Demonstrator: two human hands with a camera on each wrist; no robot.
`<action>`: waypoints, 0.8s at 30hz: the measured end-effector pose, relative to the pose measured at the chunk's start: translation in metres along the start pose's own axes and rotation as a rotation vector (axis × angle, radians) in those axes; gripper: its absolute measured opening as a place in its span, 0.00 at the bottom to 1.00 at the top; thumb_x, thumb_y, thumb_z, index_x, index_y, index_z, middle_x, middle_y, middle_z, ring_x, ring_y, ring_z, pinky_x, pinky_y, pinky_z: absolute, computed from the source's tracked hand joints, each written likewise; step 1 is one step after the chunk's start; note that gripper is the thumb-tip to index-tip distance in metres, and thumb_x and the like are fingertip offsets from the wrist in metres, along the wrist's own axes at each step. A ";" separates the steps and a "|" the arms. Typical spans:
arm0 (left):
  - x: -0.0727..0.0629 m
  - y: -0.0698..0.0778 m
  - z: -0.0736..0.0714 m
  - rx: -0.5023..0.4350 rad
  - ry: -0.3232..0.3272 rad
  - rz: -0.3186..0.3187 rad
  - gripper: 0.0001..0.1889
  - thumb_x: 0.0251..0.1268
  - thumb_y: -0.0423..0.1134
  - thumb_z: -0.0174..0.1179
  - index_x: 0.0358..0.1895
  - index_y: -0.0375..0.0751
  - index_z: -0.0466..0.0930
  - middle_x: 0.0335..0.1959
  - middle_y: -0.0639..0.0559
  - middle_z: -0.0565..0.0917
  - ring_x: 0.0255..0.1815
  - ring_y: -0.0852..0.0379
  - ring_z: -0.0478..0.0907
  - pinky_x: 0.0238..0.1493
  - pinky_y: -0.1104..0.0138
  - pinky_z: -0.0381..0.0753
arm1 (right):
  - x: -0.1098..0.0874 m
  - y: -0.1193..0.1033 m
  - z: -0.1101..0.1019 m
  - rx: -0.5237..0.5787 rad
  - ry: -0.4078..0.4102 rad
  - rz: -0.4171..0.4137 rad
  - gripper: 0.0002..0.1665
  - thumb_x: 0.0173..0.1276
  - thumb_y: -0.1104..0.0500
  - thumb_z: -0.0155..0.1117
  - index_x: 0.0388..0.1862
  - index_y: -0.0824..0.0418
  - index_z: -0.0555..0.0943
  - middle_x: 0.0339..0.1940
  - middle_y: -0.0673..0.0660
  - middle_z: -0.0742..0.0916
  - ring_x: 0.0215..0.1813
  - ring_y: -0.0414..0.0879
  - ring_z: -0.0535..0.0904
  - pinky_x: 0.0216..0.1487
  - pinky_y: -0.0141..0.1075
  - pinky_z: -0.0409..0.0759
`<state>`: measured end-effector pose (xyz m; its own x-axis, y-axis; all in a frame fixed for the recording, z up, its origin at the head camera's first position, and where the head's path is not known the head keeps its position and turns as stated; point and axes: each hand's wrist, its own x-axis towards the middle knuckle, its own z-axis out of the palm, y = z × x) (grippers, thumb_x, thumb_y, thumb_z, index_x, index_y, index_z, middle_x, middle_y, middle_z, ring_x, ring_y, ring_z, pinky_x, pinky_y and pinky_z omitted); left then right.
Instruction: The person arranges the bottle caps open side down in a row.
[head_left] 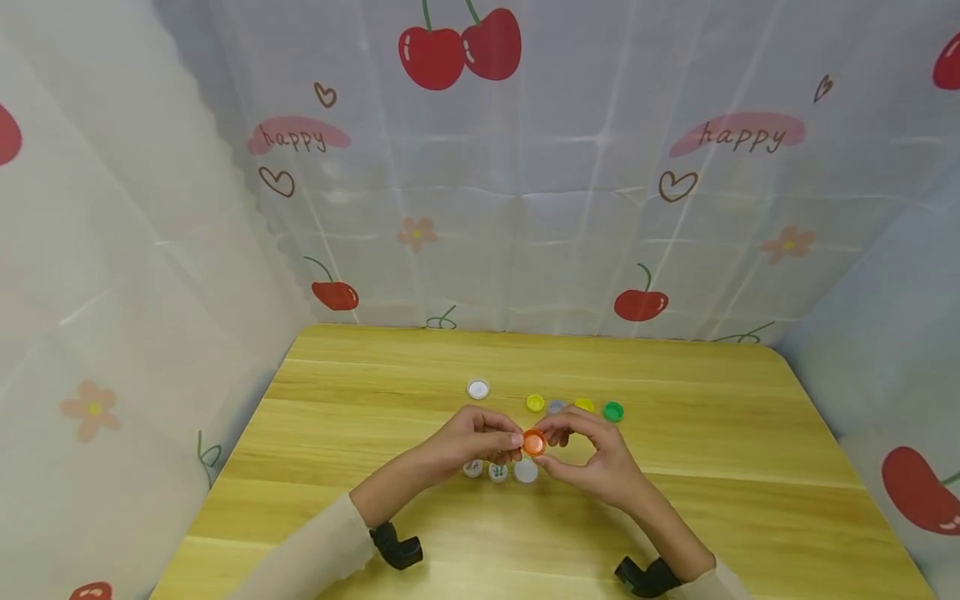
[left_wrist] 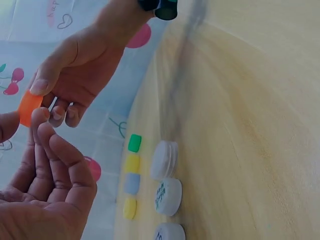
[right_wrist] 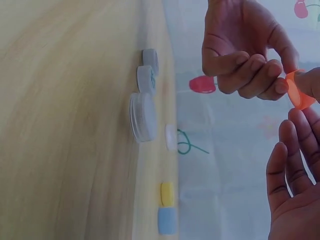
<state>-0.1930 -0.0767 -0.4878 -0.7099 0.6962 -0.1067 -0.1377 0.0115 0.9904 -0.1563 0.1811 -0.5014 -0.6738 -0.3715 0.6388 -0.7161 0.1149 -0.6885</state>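
An orange bottle cap (head_left: 534, 442) is held up over the table between both hands, its hollow side facing the head camera. Thumb and forefinger of the left hand (head_left: 480, 437) pinch its left edge. The right hand (head_left: 604, 462) grips it from the other side, thumb at the lower edge and forefinger near the top. In the left wrist view the cap (left_wrist: 30, 107) appears edge-on. Below the hands lie two white caps with printed tops, one cap (head_left: 498, 472) beside a larger plain white cap (head_left: 527, 472).
Farther back on the wooden table (head_left: 360, 375) sit a white cap (head_left: 477, 389), a yellow cap (head_left: 535, 403), a blue-grey cap (head_left: 557, 407), a second yellow cap (head_left: 584, 405) and a green cap (head_left: 613, 412). A cherry-printed curtain (head_left: 510, 208) surrounds the table's back and sides.
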 end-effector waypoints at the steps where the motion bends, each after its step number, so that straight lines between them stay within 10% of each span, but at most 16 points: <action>1: 0.001 -0.001 -0.001 0.002 -0.007 0.001 0.16 0.78 0.40 0.65 0.53 0.27 0.87 0.36 0.59 0.91 0.37 0.59 0.85 0.47 0.63 0.87 | 0.000 0.000 0.000 0.001 -0.002 0.000 0.29 0.57 0.74 0.82 0.55 0.55 0.88 0.44 0.52 0.90 0.40 0.45 0.81 0.42 0.37 0.81; 9: 0.001 -0.003 -0.002 0.201 0.063 0.108 0.12 0.77 0.40 0.66 0.51 0.34 0.90 0.41 0.56 0.92 0.43 0.58 0.88 0.54 0.54 0.91 | -0.003 0.005 0.000 -0.002 -0.027 0.082 0.27 0.61 0.71 0.81 0.59 0.57 0.86 0.45 0.51 0.90 0.40 0.47 0.83 0.42 0.36 0.84; 16: -0.003 0.000 0.001 0.661 0.170 0.552 0.06 0.74 0.39 0.69 0.49 0.51 0.90 0.42 0.56 0.92 0.39 0.64 0.84 0.44 0.70 0.88 | -0.005 0.005 -0.005 0.230 -0.110 0.417 0.10 0.82 0.67 0.61 0.56 0.63 0.85 0.46 0.56 0.90 0.43 0.46 0.88 0.47 0.39 0.90; 24: 0.000 0.004 0.002 1.121 0.229 0.983 0.09 0.67 0.38 0.75 0.48 0.46 0.90 0.42 0.57 0.92 0.41 0.62 0.85 0.45 0.77 0.83 | -0.003 0.004 -0.006 0.456 -0.225 0.472 0.19 0.90 0.62 0.45 0.55 0.74 0.81 0.42 0.49 0.91 0.45 0.45 0.89 0.51 0.43 0.90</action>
<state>-0.1919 -0.0751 -0.4841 -0.3065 0.6300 0.7136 0.9516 0.2203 0.2142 -0.1581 0.1880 -0.5045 -0.8046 -0.5651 0.1825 -0.1741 -0.0693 -0.9823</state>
